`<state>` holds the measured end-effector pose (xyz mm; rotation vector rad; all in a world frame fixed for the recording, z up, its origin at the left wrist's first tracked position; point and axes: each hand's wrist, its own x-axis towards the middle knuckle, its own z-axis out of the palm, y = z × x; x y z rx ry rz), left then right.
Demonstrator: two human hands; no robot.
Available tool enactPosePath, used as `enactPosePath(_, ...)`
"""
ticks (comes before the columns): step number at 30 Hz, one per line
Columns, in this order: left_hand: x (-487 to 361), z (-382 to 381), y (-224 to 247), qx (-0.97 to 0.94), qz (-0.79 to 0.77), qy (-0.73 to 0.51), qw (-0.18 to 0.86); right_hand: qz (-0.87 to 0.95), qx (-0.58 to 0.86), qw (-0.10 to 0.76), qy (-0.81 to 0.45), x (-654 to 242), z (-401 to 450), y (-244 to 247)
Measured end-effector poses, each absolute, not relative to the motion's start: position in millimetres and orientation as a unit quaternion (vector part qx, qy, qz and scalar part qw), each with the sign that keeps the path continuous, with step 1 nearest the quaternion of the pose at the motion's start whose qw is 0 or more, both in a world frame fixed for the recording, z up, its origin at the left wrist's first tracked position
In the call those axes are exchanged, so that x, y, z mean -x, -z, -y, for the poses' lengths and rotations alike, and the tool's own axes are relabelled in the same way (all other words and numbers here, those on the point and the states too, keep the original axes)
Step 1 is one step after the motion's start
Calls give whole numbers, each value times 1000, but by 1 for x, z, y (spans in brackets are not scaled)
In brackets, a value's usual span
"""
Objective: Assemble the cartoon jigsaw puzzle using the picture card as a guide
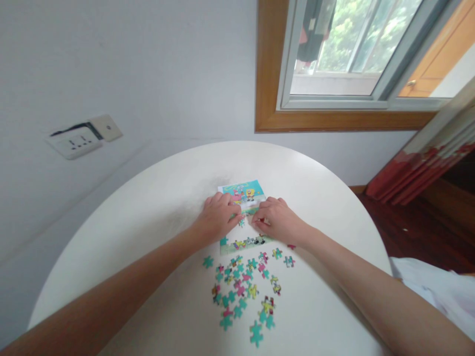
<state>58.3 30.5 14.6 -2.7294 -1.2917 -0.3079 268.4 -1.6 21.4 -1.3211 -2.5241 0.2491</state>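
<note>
A partly assembled jigsaw puzzle [237, 248] lies on the round table, its lower border joined and its middle showing pale backing. My left hand [219, 212] rests on the puzzle's left side, fingers spread forward and thumb pointing inward beside a small teal piece [242, 223]. Over the right side, my right hand [272, 217] has thumb and forefinger pinched together on a small puzzle piece, mostly hidden by the fingers. Just beyond both hands lies a picture card [247, 192] with a pink and a yellow cartoon figure, partly covered by my left fingers.
Several loose puzzle pieces [237, 284], teal, pink and yellow, are scattered on the near part of the white table [166, 291]. Behind the table stands a wall with a socket [79, 142] and a wood-framed window [270, 121]. A red and beige curtain [411, 168] hangs at right.
</note>
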Motion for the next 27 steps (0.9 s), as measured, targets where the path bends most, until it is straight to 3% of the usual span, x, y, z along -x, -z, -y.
enactPosePath(16, -45, -24, -26, 893, 420, 131, 94, 879, 451, 135, -73, -268, 6, -26)
enactPosePath(27, -30, -16, -10, 902, 386, 194, -13, 854, 480, 180, -86, -256, 8, -18)
